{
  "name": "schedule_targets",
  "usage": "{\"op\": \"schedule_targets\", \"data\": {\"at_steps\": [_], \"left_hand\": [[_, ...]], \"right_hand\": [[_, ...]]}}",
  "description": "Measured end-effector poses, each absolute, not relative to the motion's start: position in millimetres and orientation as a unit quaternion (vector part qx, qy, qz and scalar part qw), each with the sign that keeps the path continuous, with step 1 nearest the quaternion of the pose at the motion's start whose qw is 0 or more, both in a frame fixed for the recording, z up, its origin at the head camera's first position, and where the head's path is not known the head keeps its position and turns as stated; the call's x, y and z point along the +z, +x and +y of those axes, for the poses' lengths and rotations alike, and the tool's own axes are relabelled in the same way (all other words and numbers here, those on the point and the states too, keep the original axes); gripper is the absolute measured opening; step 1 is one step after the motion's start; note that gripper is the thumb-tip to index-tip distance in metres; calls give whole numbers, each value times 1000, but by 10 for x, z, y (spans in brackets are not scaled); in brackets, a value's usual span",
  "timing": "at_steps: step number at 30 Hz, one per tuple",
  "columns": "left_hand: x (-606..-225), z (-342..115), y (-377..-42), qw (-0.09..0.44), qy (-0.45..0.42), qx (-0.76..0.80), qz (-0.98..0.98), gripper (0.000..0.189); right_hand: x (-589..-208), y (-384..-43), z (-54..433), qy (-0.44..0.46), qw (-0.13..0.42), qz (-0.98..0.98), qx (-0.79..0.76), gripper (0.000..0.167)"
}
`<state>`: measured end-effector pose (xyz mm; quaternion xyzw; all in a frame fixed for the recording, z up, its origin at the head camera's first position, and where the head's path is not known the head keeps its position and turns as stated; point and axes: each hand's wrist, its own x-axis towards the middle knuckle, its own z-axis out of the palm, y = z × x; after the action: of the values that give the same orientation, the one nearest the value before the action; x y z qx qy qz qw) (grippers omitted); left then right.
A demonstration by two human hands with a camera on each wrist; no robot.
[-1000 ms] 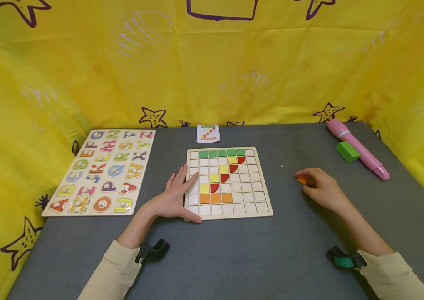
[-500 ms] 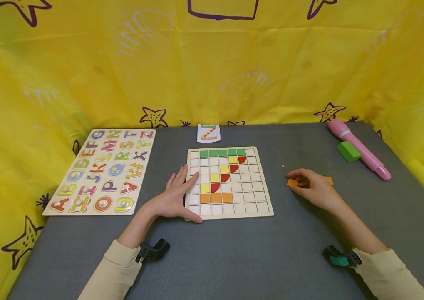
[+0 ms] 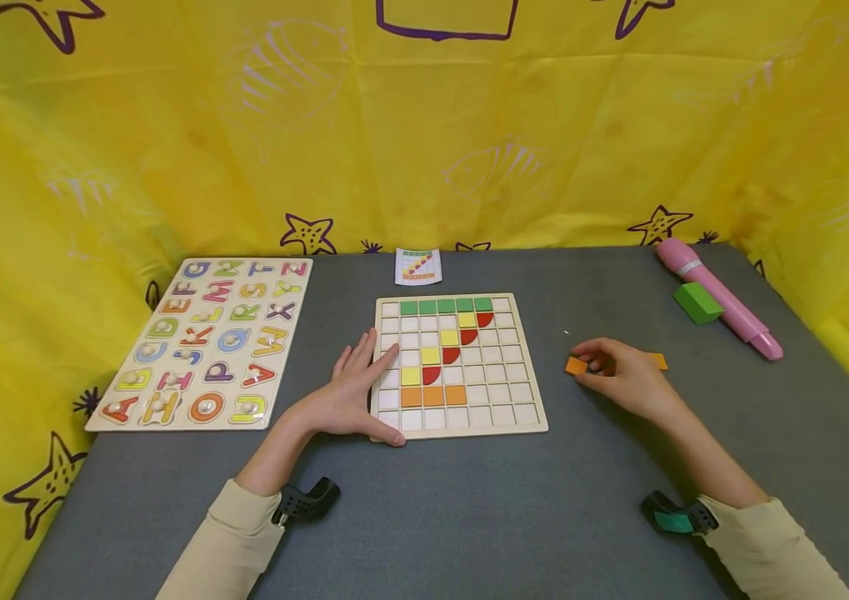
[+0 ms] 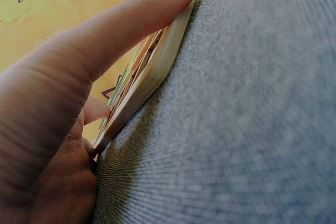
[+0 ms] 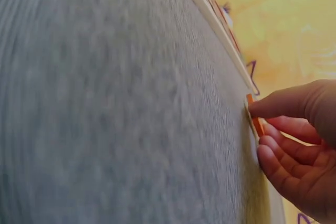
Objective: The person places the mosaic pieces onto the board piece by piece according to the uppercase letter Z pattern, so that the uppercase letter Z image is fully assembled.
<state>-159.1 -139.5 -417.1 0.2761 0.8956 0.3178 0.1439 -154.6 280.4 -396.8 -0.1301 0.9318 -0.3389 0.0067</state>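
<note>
My left hand lies with fingers spread along the left side of a wooden grid board. Its thumb rests on the board's front edge in the left wrist view. Green, yellow, red and orange tiles fill some squares of the grid. Right of the board, my right hand pinches an orange square tile between thumb and fingers, low over the table. In the right wrist view this orange tile shows edge-on. A second orange tile lies partly hidden behind the right hand.
A small pattern card lies behind the board. To the left is a wooden alphabet puzzle. At the back right, a green block touches or nearly touches a pink microphone-like toy. A yellow cloth hangs behind the table.
My right hand has moved left toward the board with the orange tile, and the second orange tile has come into view behind it. The left hand has kept its place.
</note>
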Motion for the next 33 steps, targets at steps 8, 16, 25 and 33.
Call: {"op": "schedule_targets", "data": {"at_steps": [8, 16, 25, 33], "left_hand": [[-4161, -1398, -1599, 144, 274, 322, 895, 127], [-4155, -1394, -1598, 143, 273, 318, 896, 126], [-4170, -1403, -1595, 140, 277, 323, 894, 126], [-4172, -1399, -1594, 142, 281, 326, 892, 126]], "right_hand": [[-3948, -1568, 2548, -134, 50, 912, -384, 32], [-3955, -1560, 2198, -193, 88, 886, -413, 27], [-3995, -1526, 1892, -257, 82, 866, -420, 19], [-4029, -1503, 1775, -272, 85, 861, -421, 21]]}}
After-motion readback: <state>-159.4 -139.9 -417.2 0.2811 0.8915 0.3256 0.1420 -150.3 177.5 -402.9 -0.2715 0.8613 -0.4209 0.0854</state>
